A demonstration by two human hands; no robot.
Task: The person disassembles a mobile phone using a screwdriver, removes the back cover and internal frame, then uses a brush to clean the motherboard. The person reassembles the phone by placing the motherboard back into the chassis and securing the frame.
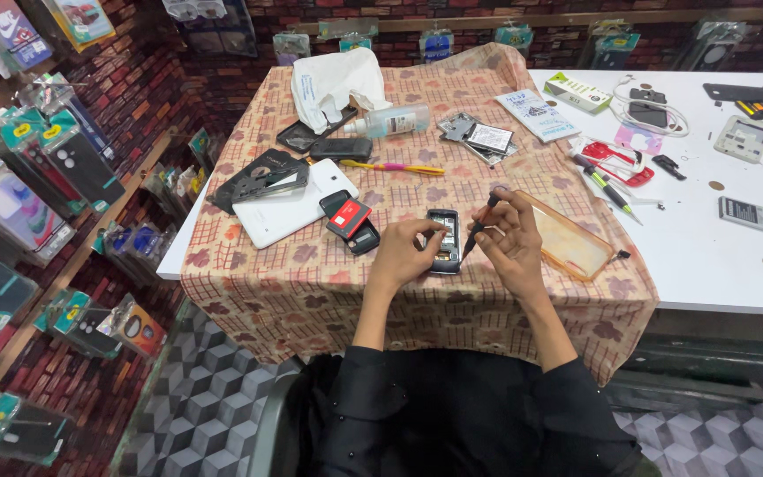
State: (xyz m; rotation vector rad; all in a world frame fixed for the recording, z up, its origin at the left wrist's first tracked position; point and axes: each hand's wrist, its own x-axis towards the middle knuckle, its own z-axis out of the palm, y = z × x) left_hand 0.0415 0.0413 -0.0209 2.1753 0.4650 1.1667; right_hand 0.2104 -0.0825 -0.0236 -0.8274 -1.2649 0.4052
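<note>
Small phone [445,240], centre frame, long axis running top-to-bottom. Left hand [408,247] pinches its left edge; right hand [507,240] grips a black screwdriver [480,217], tip angled down-left onto phone.

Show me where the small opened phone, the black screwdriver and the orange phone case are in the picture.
small opened phone [446,250]: head view, lower part of its body.
black screwdriver [479,222]: head view, middle of its shaft.
orange phone case [571,243]: head view, its clear inner surface.

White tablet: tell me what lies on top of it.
On the white tablet rest a dark frame piece at its far corner and a black-and-red battery at its right end. The tablet surface beneath them is hidden.
</note>
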